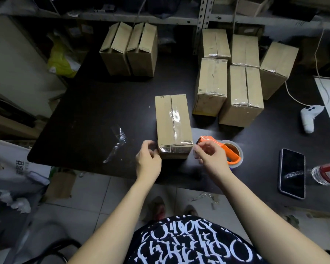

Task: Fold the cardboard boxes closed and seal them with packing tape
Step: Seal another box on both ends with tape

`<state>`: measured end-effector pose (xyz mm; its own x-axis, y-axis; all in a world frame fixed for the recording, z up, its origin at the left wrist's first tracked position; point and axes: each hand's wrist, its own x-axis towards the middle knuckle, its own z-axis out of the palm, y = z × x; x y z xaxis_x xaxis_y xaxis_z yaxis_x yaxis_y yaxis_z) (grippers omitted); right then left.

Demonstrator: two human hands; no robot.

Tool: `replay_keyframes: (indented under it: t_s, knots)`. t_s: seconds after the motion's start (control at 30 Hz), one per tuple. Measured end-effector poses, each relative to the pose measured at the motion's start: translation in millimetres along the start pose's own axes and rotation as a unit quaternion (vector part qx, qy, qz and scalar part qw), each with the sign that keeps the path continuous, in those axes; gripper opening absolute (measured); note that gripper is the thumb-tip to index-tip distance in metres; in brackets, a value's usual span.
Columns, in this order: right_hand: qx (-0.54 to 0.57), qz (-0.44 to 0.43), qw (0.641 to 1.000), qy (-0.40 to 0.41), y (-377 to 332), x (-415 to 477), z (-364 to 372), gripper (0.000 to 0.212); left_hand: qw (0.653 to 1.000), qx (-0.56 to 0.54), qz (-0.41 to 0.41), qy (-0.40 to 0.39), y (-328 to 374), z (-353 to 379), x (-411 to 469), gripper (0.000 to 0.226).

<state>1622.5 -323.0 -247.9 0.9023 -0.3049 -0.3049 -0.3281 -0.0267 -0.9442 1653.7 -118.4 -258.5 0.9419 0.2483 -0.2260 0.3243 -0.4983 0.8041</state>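
Your left hand (148, 159) sits at the near left corner of the closed brown cardboard box (172, 122). Its fingers (151, 144) curl round that corner, where clear tape wraps over the near edge. Your right hand (210, 157) is just beside the box's near right corner. Thumb and forefinger are pinched together under the black tip of the orange plastic tape dispenser (230, 149), which carries a roll of clear packing tape (236, 156). Whether a tape end lies between them you cannot tell.

The box lies flat on the dark worktop (84, 111), near its front edge, with a glossy strip of tape along the top seam.

A crumpled scrap of clear tape (116, 143) lies to the left of the box. Two brown boxes with raised flaps (128, 50) stand at the back. Five taped brown boxes (236, 73) cluster at the back right, close beside the box you hold.

Well to the right lie a white game controller (309, 117) on a white cable, a black smartphone (291, 173) lying face up, and a clear plastic bottle with a red label (328, 173) on its side.

Small print on the box's far left corner is too small to read. The white lettering on your black shirt (189, 244) and the print on the white bag (17, 161) at the left cannot be made out either.
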Motion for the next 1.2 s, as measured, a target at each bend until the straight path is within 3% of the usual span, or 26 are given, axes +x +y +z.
replay_keyframes:
  t_s: [0.07, 0.17, 0.3, 0.63, 1.0, 1.1, 1.2]
  knots:
    - [-0.037, -0.073, 0.997, 0.003, -7, -2, -7, 0.019, 0.994, -0.04, 0.097, 0.026, 0, -15, -3, 0.024]
    - [-0.085, -0.141, 0.985, -0.058, -15, -1, -13, 0.03, 0.969, -0.032, 0.244, -0.001, 1, -30, -2, 0.031]
    - [-0.135, -0.235, 0.96, -0.07, -18, 2, -12, 0.031, 0.944, -0.007, 0.328, -0.002, 1, -34, 5, 0.023]
    - [-0.191, -0.346, 0.918, -0.031, -11, 6, -2, 0.004, 0.913, 0.009, 0.406, 0.024, -6, -27, 16, 0.009]
    - [-0.228, -0.394, 0.89, -0.029, -2, 7, -8, 0.012, 0.899, 0.008, 0.437, 0.035, -20, -18, 12, 0.016]
    - [-0.208, -0.378, 0.902, -0.018, -4, 6, -7, 0.008, 0.907, -0.006, 0.42, 0.029, -20, -19, 11, 0.02]
    - [-0.236, -0.398, 0.886, -0.014, -5, 10, -5, 0.004, 0.9, 0.01, 0.433, 0.044, -16, -18, 16, 0.013]
